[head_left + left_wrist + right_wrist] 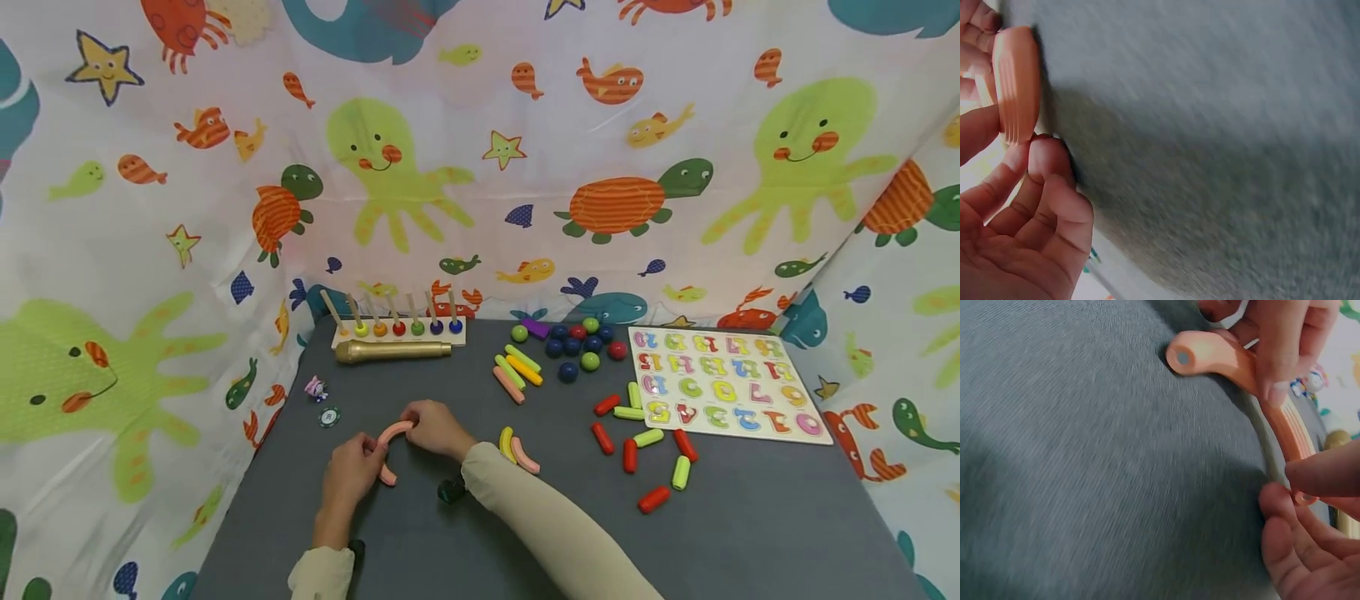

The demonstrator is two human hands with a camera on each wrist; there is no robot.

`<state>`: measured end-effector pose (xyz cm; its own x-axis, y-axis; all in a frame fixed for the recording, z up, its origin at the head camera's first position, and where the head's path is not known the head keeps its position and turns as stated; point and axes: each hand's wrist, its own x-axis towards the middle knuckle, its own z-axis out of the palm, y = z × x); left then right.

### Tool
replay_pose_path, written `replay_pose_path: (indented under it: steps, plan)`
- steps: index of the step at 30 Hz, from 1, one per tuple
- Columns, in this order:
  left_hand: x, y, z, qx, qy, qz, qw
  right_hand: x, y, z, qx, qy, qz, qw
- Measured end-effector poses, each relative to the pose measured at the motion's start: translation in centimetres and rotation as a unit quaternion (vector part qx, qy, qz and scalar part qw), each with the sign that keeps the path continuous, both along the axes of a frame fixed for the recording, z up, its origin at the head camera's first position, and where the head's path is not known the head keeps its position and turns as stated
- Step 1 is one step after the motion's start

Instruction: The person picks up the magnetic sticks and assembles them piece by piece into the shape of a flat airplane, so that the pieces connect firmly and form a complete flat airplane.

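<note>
Two curved pink plastic pieces meet end to end in front of me. In the head view the upper curved pink piece [395, 430] arches between both hands, and the lower curved pink piece [387, 476] hangs below the left fingertips. My left hand [351, 472] pinches them around where they meet; its fingers cover the joint. My right hand [438, 428] pinches the far end of the upper piece. The right wrist view shows a round hole in the lower piece's free end [1183, 357]. Right of the hands lie a yellow curved piece [507, 444] and another pink curved piece [526, 457].
Behind stand a peg board [400, 328] and a gold microphone-like stick [393, 351]. A poker chip [329, 417] and small figurine [317, 388] lie left. Straight sticks [509, 385], balls [567, 372], short red and green cylinders [630, 456] and a number board [720, 379] spread rightward.
</note>
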<state>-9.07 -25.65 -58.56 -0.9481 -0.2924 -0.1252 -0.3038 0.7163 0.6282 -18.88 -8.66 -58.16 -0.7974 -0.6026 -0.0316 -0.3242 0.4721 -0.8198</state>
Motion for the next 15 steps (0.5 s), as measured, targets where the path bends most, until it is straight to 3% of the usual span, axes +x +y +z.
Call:
replay_pose_path:
  steps: [10,15]
  plan:
    - [-1.0,-1.3,-0.2,0.012,-0.013,0.016,0.9997,-0.2,-2.2,-0.4,0.020,0.014,-0.030,0.999]
    - [-0.9,-1.8,-0.1,0.017,-0.028,0.024,0.9992,0.4,-1.7,-0.4,-0.022,-0.052,-0.046,0.997]
